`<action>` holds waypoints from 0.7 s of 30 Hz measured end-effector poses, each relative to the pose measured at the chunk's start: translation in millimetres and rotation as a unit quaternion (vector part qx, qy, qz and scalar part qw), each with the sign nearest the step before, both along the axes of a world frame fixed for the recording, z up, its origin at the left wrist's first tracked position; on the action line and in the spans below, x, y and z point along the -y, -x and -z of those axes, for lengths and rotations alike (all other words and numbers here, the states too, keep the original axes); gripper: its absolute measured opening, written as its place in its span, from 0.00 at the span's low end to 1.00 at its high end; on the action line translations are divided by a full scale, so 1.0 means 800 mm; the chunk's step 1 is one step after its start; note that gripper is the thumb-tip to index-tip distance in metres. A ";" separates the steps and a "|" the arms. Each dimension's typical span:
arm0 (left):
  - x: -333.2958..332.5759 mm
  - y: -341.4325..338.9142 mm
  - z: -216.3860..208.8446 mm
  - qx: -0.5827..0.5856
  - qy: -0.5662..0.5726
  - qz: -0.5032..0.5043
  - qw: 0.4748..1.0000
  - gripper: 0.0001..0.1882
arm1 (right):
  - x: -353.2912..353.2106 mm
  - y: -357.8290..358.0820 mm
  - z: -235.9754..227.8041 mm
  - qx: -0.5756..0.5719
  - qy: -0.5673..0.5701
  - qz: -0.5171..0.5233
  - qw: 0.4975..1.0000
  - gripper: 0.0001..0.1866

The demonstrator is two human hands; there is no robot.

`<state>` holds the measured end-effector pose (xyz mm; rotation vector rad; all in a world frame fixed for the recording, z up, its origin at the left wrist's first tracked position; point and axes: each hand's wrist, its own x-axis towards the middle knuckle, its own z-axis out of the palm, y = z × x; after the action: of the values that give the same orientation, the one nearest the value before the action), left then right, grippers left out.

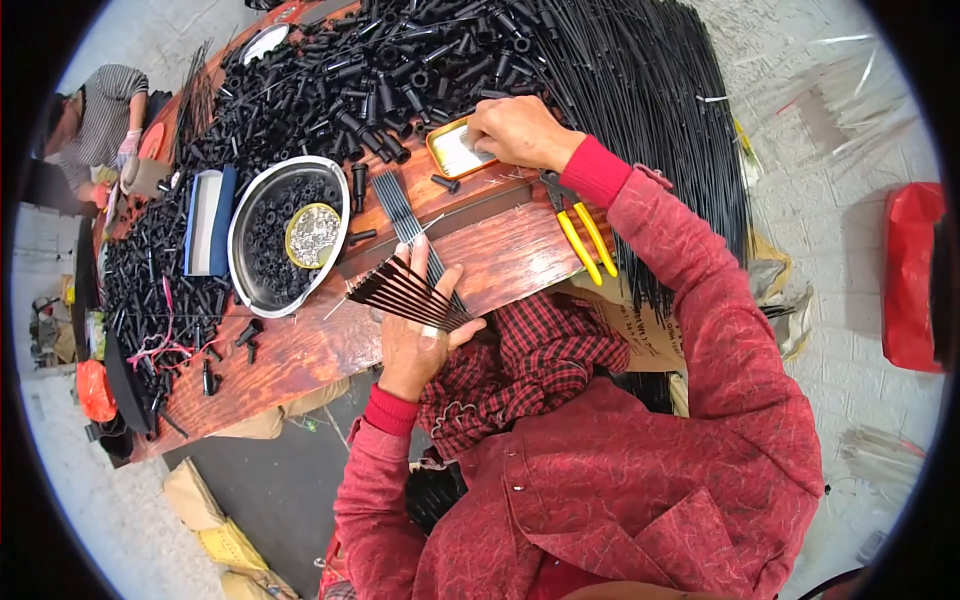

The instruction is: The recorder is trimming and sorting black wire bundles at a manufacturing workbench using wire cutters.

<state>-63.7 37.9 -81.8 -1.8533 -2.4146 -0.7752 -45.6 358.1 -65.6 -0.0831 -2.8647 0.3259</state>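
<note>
My left hand (405,350) is closed around a fanned bunch of thin black rods (405,290) over the table's near edge. More grey-black rods (395,200) lie side by side on the table just beyond it. My right hand (515,130) reaches to a shallow yellow-rimmed tin (455,155). Its fingers are bent together over the tin's right side, and whatever they pinch is hidden. Yellow-handled pliers (583,235) rest on the wood below my right wrist. A short black plastic piece (446,184) lies beside the tin.
On the wooden table (300,350) stand a round metal tray (240,270) of small black rings, a yellow tin (314,237) inside it, and a blue box (212,222). Black tubular parts (390,80) heap behind. Long black rods (650,130) pile at right. Another person (110,110) is far left.
</note>
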 end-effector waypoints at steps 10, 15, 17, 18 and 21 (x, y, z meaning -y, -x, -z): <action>0.000 -0.005 0.002 -0.022 -0.013 -0.002 1.000 0.39 | 0.002 -0.007 -0.017 -0.023 -0.022 0.000 0.999 0.05; 0.002 -0.006 0.001 -0.035 -0.014 -0.010 0.999 0.40 | 0.007 0.001 -0.029 -0.030 -0.024 -0.002 0.999 0.05; 0.003 -0.005 0.002 -0.030 -0.007 -0.007 1.000 0.41 | 0.016 0.007 -0.032 -0.045 0.011 0.005 0.999 0.06; 0.003 -0.003 0.003 -0.028 -0.008 -0.008 1.000 0.41 | 0.020 0.012 -0.031 -0.042 0.021 -0.012 0.999 0.07; 0.003 0.001 0.006 -0.019 -0.004 0.005 1.000 0.40 | 0.038 0.030 -0.025 -0.053 0.040 -0.066 0.996 0.07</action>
<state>-64.6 35.9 -87.0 -1.8606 -2.3775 -0.7424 -69.7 327.8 -45.6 0.1055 -2.7570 0.4571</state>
